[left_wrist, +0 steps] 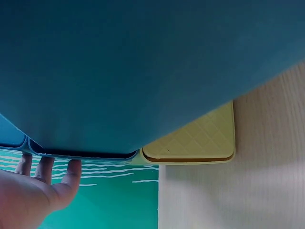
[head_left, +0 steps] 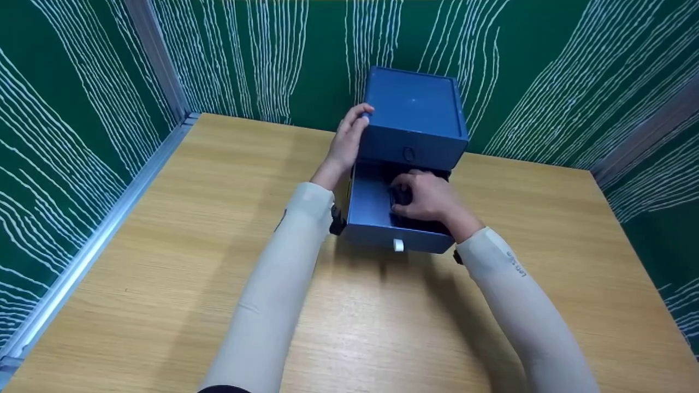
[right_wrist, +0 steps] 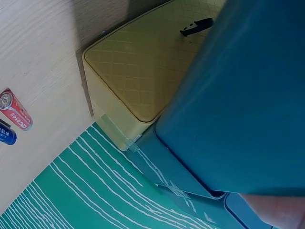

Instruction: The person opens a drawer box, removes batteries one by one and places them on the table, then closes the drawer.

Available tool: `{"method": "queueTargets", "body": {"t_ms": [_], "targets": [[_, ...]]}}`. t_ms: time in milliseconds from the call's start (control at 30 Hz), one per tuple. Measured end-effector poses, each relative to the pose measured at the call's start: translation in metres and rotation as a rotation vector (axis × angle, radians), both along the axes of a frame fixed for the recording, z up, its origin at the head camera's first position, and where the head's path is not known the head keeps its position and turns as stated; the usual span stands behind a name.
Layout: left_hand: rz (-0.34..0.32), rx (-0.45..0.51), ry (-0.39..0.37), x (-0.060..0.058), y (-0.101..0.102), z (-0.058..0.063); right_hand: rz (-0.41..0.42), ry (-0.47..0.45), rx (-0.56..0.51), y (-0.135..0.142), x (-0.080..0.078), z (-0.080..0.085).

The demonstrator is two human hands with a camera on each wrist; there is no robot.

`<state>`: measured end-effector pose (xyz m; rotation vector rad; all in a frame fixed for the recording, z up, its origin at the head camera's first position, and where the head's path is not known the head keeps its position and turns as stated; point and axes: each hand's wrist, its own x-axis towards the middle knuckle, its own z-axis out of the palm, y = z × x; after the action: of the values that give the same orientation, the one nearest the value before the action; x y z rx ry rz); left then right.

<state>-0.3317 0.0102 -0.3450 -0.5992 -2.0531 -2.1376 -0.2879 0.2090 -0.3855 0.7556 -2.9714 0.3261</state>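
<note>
A blue drawer cabinet (head_left: 413,103) stands against the back wall, with one blue drawer (head_left: 371,202) pulled out beneath its top section. My left hand (head_left: 347,139) rests its fingers against the cabinet's left side; in the left wrist view several of its fingertips touch the side edge. Inside the drawer, on its right half, my right hand (head_left: 428,196) curls its fingers and thumb round a dark object (head_left: 402,195), whose kind is too dark to tell. The right wrist view shows only a bit of that hand behind the drawer's wall.
A yellow bottom section (right_wrist: 128,71) lies under the blue ones, with a small black piece (right_wrist: 196,27) on it. A red battery (right_wrist: 16,112) and a blue battery (right_wrist: 7,133) lie on the wooden table (head_left: 246,180). Green white-striped walls (head_left: 322,60) enclose the table.
</note>
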Motion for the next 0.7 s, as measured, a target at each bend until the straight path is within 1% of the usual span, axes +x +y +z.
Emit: {"method": "queueTargets", "body": {"t_ms": [200,367,700], "targets": [[0.01,-0.008,-0.026,0.0013,-0.0002,0.0005,-0.025,-0.008,0.051,-0.0012,-0.0009,-0.0003],[0.017,-0.015,-0.026,0.0012,0.0,0.0002,-0.036,-0.014,0.066,-0.0014,-0.0017,-0.0013],[0.007,0.013,-0.03,0.0011,0.0002,0.0005,-0.019,0.041,0.086,-0.0017,-0.0014,-0.0033]]}}
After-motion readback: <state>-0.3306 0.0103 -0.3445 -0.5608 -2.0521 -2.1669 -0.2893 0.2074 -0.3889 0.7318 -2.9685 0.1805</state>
